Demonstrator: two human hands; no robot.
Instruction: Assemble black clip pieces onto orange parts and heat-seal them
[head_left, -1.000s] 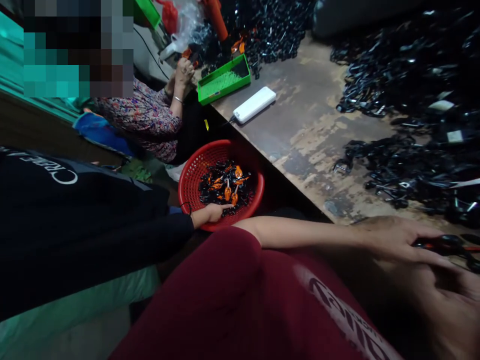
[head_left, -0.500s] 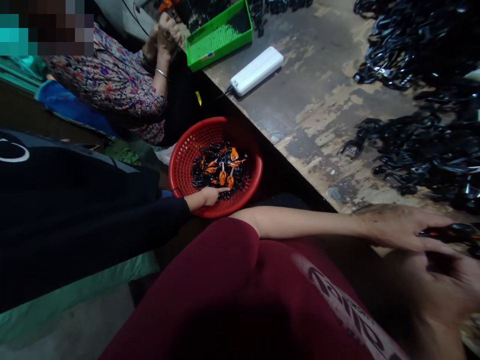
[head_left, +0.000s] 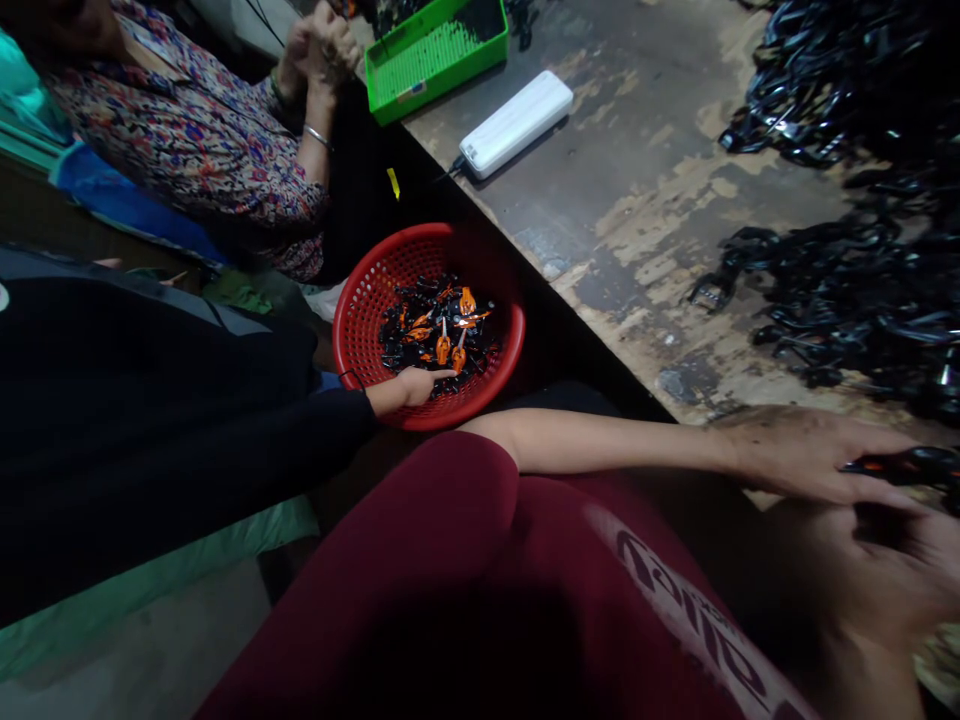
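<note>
My left hand (head_left: 806,455) reaches right along the near edge of the worn table (head_left: 637,200). Its fingers are closed over a black and orange part (head_left: 904,465). Just below it at the right edge is my right hand (head_left: 900,575), blurred and in shadow, so its fingers cannot be made out. A heap of black parts (head_left: 847,300) lies on the table just beyond both hands.
A red basket (head_left: 367,300) of black and orange parts sits below the table edge, with a co-worker's hand (head_left: 412,385) in a black sleeve reaching into it. A person in a floral sleeve (head_left: 195,150) works by a green tray (head_left: 435,50). A white power bank (head_left: 517,120) lies nearby.
The view has tilted, so the basket, tray and power bank sit higher in the picture. My hands stay at the table edge on the same part. The co-worker's hand stays in the basket.
</note>
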